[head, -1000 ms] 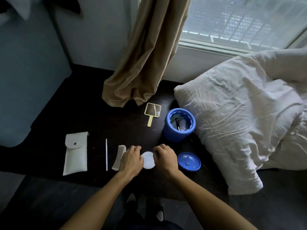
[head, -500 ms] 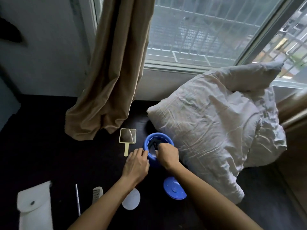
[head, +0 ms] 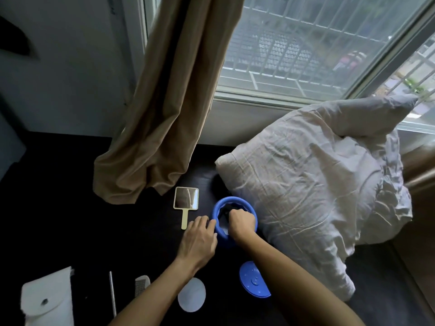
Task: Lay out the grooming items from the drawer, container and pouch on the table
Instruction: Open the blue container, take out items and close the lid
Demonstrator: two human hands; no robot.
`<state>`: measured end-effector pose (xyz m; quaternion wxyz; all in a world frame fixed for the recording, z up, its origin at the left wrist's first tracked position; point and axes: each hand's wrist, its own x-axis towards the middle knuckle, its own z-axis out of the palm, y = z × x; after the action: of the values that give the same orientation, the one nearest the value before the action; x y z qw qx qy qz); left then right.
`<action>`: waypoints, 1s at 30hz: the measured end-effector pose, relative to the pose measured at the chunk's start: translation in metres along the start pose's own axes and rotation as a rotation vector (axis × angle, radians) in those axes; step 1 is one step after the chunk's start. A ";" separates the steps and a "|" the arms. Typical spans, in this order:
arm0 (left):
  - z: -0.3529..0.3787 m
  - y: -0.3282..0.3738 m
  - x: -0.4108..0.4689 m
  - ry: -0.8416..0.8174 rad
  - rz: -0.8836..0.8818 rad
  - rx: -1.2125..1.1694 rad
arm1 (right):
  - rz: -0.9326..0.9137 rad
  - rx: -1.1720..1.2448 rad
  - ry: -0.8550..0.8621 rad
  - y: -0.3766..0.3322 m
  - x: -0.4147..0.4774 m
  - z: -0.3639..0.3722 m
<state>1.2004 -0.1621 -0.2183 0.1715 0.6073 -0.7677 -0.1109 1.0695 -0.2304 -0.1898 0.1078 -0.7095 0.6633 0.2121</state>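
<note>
A blue round container [head: 223, 236] stands on the dark table [head: 98, 236] beside a pillow. My right hand [head: 242, 223] reaches into its mouth with fingers curled; what they hold is hidden. My left hand [head: 200, 238] rests against the container's left side, fingers spread. The blue lid [head: 253, 282] lies near my right forearm. Laid out on the table are a small hand mirror [head: 186, 200], a white round pad [head: 191, 294], a pale comb [head: 142, 284], a thin metal stick [head: 112, 292] and a white snap pouch [head: 47, 302].
A large crumpled white pillow [head: 317, 196] presses against the container's right side. A tan curtain [head: 164, 114] hangs down onto the table behind the mirror. The window [head: 306, 43] is beyond.
Both hands left the white pad near the table's front and moved up to the blue container. My right hand has gone into it, and the left has settled on its side.
</note>
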 end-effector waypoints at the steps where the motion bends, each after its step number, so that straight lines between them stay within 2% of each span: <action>1: -0.001 0.000 -0.001 0.001 -0.002 0.000 | 0.001 -0.001 0.004 0.000 0.000 -0.001; 9: -0.010 0.007 -0.004 -0.017 -0.052 -0.012 | 0.014 0.073 0.135 0.017 -0.019 -0.024; 14: -0.019 0.019 -0.011 -0.024 -0.107 -0.043 | 0.019 0.221 0.186 0.033 -0.041 -0.027; 25: -0.035 0.041 -0.055 -0.001 -0.255 -0.061 | 0.040 0.618 0.421 0.029 -0.084 -0.006; 30: -0.039 0.044 -0.070 0.009 -0.291 -0.033 | 0.049 0.725 0.458 0.028 -0.088 -0.007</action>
<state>1.1906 -0.0819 -0.1749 0.1672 0.7099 -0.6687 -0.1446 1.0401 -0.1578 -0.1408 0.1951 -0.6386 0.7183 -0.1955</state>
